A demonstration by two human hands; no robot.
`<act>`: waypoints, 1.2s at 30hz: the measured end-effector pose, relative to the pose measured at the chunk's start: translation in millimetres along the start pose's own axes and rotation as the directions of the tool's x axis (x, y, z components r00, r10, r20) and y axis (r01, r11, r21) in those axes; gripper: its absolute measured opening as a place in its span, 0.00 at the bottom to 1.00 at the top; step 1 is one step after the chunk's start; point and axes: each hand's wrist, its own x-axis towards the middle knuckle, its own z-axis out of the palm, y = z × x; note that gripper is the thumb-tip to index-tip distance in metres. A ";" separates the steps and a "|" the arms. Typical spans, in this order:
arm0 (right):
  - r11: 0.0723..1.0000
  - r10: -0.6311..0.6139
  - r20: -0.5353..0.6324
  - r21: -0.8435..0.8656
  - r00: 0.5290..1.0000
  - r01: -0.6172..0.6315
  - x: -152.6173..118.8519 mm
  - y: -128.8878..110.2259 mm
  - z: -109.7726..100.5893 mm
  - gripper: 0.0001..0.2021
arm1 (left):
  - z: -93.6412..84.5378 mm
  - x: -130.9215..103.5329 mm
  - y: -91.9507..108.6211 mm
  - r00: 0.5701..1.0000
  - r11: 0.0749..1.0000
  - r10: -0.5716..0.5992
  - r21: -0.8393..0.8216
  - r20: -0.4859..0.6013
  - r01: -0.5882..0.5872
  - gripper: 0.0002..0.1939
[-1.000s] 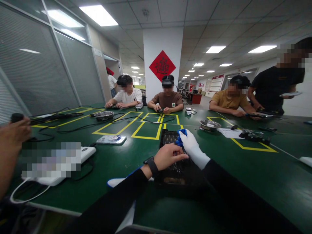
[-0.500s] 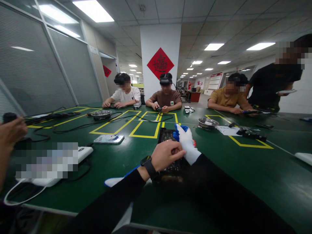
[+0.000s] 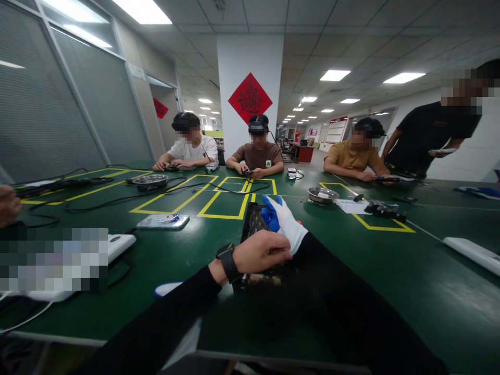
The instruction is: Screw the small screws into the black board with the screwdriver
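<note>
My bare left hand (image 3: 263,251), with a black watch (image 3: 228,264) on its wrist, pinches the cuff of the white and blue glove (image 3: 291,221) on my right wrist. Inside that glove is my right hand (image 3: 282,216), its fingers apart and nothing visible between them. Below both hands lies a black tray-like object (image 3: 252,211) with parts in it, partly hidden by my hands and sleeve. Another white and blue glove (image 3: 167,289) lies on the table, mostly covered by my left forearm.
A phone (image 3: 163,222) lies on the green table left of my hands, beyond a white power strip (image 3: 122,245). Metal bowls (image 3: 322,195) and black parts (image 3: 386,211) stand farther back. Several people are around the table; a person's hand (image 3: 8,205) is at the left edge.
My left hand has closed on the glove's cuff, and the gloved right fingers have spread more. The view has shifted right.
</note>
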 end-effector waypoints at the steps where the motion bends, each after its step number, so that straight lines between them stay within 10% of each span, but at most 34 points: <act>1: 1.000 0.017 0.010 -0.007 1.000 -0.017 0.7 -2.6 -1.5 0.17 | -1.7 -0.2 -1.7 1.000 0.999 -0.021 -0.044 -0.009 0.021 0.15; 4: 0.997 0.011 0.007 -0.076 1.000 -0.010 4.4 -8.5 -15.2 0.14 | -5.7 -1.5 -17.4 0.975 0.984 -0.170 -0.085 -0.144 0.159 0.15; 8: 0.966 -0.068 0.100 -0.244 0.993 0.091 -5.1 -6.1 -46.2 0.08 | -1.9 -7.0 -49.0 0.841 0.920 -0.365 -0.014 -0.400 0.393 0.18; 12: 0.542 -0.110 0.576 -0.649 0.810 0.534 -27.5 3.9 -61.8 0.07 | 13.0 -15.2 -70.3 0.824 0.865 -0.422 0.104 -0.378 0.491 0.13; 19: 0.038 0.040 0.635 -0.773 0.772 0.634 -44.4 7.2 -41.1 0.10 | 22.8 -21.9 -80.4 0.844 0.853 -0.443 0.147 -0.302 0.501 0.09; 36: 0.082 -0.014 0.631 -0.772 0.776 0.630 -44.1 20.1 -47.5 0.08 | 22.3 -23.3 -82.2 0.860 0.889 -0.412 0.074 -0.302 0.452 0.03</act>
